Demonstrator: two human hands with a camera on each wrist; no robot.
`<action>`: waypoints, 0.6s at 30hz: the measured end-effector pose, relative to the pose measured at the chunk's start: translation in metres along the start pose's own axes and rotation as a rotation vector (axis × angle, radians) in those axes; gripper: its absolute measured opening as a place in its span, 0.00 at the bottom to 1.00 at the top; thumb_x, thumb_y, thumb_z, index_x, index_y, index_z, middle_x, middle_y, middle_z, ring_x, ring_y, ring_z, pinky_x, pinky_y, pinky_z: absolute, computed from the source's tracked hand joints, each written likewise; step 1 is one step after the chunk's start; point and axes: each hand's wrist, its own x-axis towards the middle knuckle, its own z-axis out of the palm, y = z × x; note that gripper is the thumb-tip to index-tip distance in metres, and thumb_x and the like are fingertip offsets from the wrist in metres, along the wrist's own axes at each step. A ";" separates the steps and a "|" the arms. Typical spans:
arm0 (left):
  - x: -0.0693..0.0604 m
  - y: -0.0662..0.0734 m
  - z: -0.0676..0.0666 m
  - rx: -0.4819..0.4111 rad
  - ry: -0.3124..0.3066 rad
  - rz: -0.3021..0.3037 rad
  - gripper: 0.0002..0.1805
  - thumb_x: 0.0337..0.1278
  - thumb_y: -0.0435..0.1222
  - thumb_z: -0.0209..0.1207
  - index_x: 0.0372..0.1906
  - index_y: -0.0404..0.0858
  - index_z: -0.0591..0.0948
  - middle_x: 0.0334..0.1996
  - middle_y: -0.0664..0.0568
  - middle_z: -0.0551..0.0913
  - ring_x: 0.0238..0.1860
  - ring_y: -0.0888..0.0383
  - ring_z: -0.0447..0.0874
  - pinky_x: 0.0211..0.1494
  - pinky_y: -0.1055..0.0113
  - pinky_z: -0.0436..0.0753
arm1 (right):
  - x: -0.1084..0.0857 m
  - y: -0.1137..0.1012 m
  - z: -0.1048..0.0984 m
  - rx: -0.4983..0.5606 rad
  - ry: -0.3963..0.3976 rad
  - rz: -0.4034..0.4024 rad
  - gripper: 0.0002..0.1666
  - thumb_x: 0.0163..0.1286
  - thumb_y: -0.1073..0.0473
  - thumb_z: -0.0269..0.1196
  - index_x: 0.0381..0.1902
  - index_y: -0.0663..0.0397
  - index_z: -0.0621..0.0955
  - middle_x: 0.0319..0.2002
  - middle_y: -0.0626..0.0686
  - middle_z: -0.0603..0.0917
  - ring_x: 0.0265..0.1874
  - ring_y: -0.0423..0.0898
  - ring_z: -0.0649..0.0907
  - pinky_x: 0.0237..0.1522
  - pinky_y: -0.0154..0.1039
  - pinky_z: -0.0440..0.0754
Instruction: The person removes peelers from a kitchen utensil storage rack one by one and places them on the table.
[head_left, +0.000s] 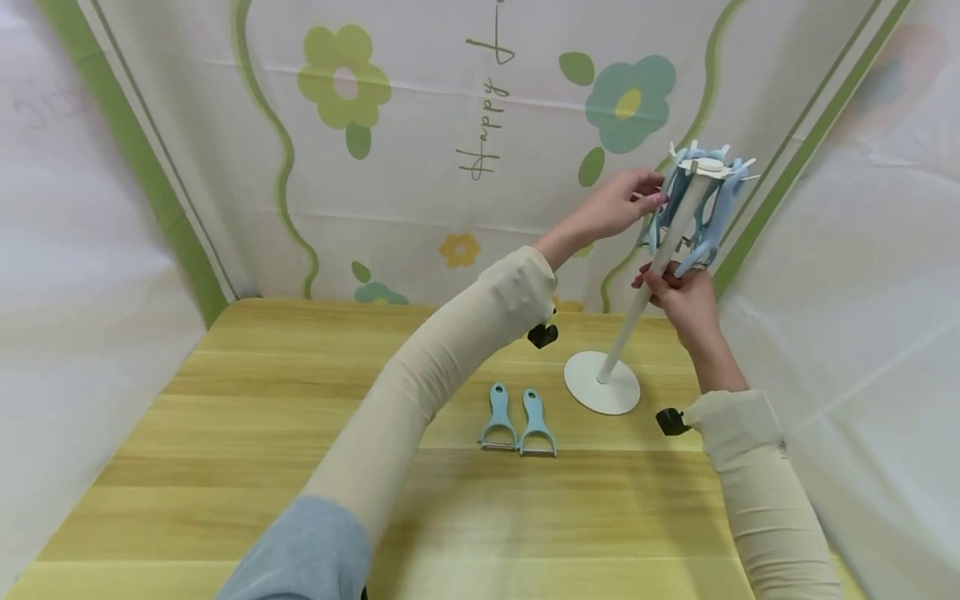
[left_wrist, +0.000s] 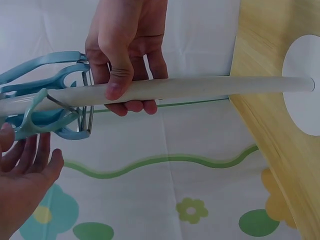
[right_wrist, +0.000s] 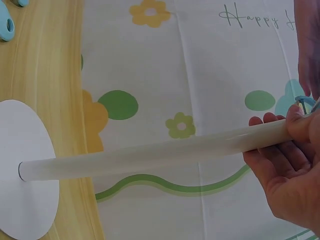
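Note:
A white stand (head_left: 630,321) with a round base (head_left: 583,387) rises from the table and carries several blue peelers (head_left: 722,212) around its hooked top. My right hand (head_left: 690,304) grips the pole just below the hanging peelers, thumb on one side and fingers behind, as the right wrist view shows of the pole (right_wrist: 150,155). Up at the rack, my left hand (head_left: 618,207) pinches a light blue-green peeler (left_wrist: 37,117) by its handle; that contact is partly cut off in the left wrist view. Two more light blue peelers (head_left: 498,417) lie side by side on the table.
The wooden table (head_left: 300,400) ends at a flower-printed cloth (head_left: 420,150) behind the stand. White sheeting (head_left: 862,333) hangs on the right side. Small black cameras sit at both wrists.

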 end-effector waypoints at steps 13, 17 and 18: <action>0.000 0.007 -0.003 -0.112 0.018 -0.046 0.22 0.76 0.35 0.49 0.69 0.35 0.70 0.59 0.45 0.79 0.54 0.58 0.81 0.47 0.75 0.84 | -0.001 0.001 0.001 0.004 0.005 -0.005 0.16 0.75 0.56 0.59 0.50 0.65 0.78 0.32 0.36 0.86 0.40 0.33 0.85 0.42 0.22 0.83; -0.002 0.009 -0.006 -0.103 0.032 -0.036 0.20 0.76 0.34 0.48 0.66 0.34 0.72 0.58 0.44 0.79 0.51 0.58 0.82 0.47 0.75 0.84 | -0.002 0.001 0.001 -0.012 0.002 -0.006 0.16 0.75 0.55 0.59 0.50 0.65 0.78 0.33 0.37 0.86 0.41 0.33 0.85 0.42 0.22 0.82; -0.002 0.010 -0.006 -0.097 0.038 -0.034 0.20 0.76 0.34 0.48 0.67 0.34 0.72 0.58 0.44 0.79 0.51 0.58 0.82 0.47 0.76 0.83 | -0.002 0.001 0.001 -0.011 0.002 -0.007 0.17 0.75 0.55 0.59 0.50 0.65 0.78 0.33 0.37 0.86 0.41 0.34 0.85 0.43 0.22 0.82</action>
